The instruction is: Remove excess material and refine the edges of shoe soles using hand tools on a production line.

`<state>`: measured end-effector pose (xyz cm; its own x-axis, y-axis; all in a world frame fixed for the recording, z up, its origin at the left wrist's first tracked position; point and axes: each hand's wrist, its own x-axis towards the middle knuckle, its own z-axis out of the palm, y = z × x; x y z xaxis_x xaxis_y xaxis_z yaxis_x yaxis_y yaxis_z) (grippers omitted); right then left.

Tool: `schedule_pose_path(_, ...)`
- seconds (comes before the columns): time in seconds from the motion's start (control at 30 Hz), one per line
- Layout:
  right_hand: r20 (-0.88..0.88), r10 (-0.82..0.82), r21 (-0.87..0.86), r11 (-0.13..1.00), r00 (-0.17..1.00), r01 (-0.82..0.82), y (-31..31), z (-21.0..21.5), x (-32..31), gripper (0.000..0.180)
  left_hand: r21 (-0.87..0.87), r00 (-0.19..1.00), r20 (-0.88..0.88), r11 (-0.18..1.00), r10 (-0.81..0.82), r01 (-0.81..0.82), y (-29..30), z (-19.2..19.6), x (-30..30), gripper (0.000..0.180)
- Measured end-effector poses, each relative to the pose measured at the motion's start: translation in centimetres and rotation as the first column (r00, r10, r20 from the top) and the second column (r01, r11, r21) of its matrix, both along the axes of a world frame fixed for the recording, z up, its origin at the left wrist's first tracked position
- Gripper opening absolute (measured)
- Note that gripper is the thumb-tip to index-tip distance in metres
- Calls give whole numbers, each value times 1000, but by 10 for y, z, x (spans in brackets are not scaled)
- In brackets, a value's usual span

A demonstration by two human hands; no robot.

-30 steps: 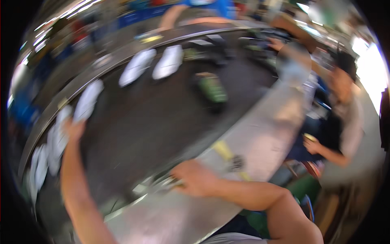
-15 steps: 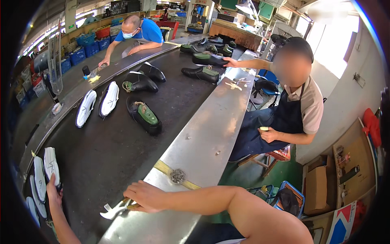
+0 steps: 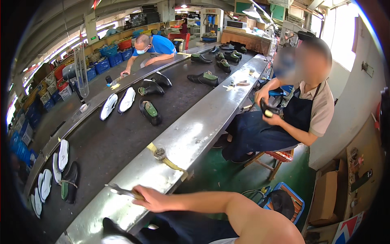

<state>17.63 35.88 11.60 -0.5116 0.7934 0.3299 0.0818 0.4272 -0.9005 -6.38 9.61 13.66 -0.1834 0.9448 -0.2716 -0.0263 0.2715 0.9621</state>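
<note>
**A:** Status on your hands?

**B:** My right hand [image 3: 151,199] is resting on the steel ledge [image 3: 191,134] that runs along the near edge of the conveyor belt [image 3: 101,150], close to the ledge's near end. Fingers are closing around the handle end of a metal hand tool [image 3: 118,189]; the tool's tip is pointing toward the belt and lying on the ledge.

**A:** Left hand?

**B:** Not showing anywhere in the head view, so I'm not reporting its fingers.

**A:** What's sitting around the tool?

**B:** A small round metal part on a yellow strap [image 3: 164,156] is lying on the ledge just beyond my hand, apart from it. On the belt near its far edge, a black shoe with a green insert [image 3: 70,182] is lying beside white insoles [image 3: 61,156]. Further up the belt, another black shoe [image 3: 150,112] and a white pair [image 3: 118,104].

**A:** Anyone else nearby?

**B:** A seated person in a dark apron [image 3: 300,112] is holding a dark object on my side of the ledge; a person in a blue shirt [image 3: 156,46] is leaning over the belt's far edge.
</note>
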Motion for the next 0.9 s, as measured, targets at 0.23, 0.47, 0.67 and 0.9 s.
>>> schedule_pose_path(0.23,54,46,-491,871,997,-14,-167,-114,59,53,-330,978,-67,929,-199,167,-59,-39,113,74)
schedule_pose_path(0.47,134,128,-607,794,983,-20,-166,-161,137,34,-181,663,-699,963,-270,202,-16,-123,160,52)
schedule_pose_path(0.67,53,342,-728,657,938,-198,-151,-167,155,59,-237,736,-616,957,-282,168,-21,-118,157,45)
schedule_pose_path(0.9,616,26,-212,968,788,134,-163,-138,136,60,-222,735,-486,880,-473,420,34,-136,167,96)
